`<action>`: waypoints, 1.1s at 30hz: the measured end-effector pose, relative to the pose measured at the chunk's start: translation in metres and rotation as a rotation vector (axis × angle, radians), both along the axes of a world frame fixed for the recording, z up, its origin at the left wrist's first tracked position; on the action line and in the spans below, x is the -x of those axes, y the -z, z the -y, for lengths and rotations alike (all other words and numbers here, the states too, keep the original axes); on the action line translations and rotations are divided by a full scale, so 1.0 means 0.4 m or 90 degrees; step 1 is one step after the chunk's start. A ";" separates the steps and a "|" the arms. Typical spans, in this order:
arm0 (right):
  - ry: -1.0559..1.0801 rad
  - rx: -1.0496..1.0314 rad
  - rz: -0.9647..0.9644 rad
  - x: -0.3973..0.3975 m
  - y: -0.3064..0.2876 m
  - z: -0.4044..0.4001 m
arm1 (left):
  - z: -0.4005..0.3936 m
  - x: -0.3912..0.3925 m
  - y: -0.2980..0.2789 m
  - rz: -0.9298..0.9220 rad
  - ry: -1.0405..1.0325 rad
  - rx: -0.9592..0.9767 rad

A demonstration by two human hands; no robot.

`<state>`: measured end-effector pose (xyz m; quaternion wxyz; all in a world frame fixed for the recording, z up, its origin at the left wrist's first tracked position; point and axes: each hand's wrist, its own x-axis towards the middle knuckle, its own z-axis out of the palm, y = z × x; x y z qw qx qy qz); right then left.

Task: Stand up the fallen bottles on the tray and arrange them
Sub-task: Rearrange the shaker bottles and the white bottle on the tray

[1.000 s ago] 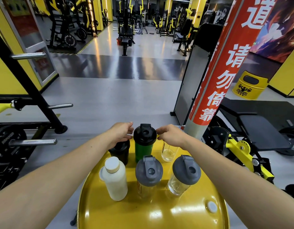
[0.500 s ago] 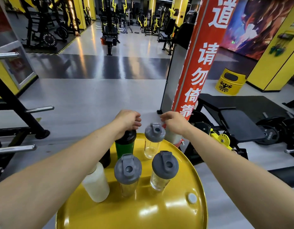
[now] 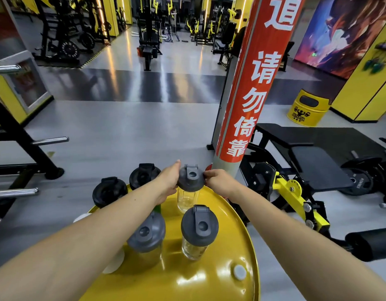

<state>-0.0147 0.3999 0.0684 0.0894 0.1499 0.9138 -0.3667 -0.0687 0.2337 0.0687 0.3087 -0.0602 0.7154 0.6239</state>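
Observation:
A round yellow tray [image 3: 209, 285] carries several upright shaker bottles. At its far edge stands a clear bottle with a grey lid [image 3: 191, 179]. My left hand [image 3: 168, 182] grips the lid's left side and my right hand [image 3: 218, 184] pinches its right side. Two black-lidded bottles [image 3: 109, 191] [image 3: 144, 174] stand at the far left; the body of the right one is hidden by my left arm. Two more grey-lidded clear bottles [image 3: 146, 235] [image 3: 199, 227] stand nearer to me. A white bottle [image 3: 114, 262] is mostly hidden under my left forearm.
A red and grey pillar [image 3: 248, 105] rises just beyond the tray on the right. A black bench with yellow brackets [image 3: 307, 170] and weight plates stand to the right. A black rack with steel pegs [image 3: 25, 148] is on the left. A white plug [image 3: 239, 272] sits in the tray.
My left hand left the black lid of the green bottle and went to the far clear bottle's grey lid. My right hand closed onto the same lid. The view shifted slightly.

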 end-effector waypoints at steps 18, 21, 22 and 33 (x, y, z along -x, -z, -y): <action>0.003 0.009 0.001 -0.010 -0.010 0.013 | 0.026 0.002 -0.003 0.008 0.024 0.006; 0.000 0.008 0.004 -0.013 -0.012 0.019 | 0.027 0.000 -0.003 0.004 0.028 0.009; 0.001 0.009 0.004 -0.014 -0.013 0.021 | 0.027 0.000 -0.002 0.003 0.029 0.010; 0.022 0.001 -0.014 -0.072 -0.048 0.003 | 0.054 -0.066 -0.052 0.008 0.054 0.020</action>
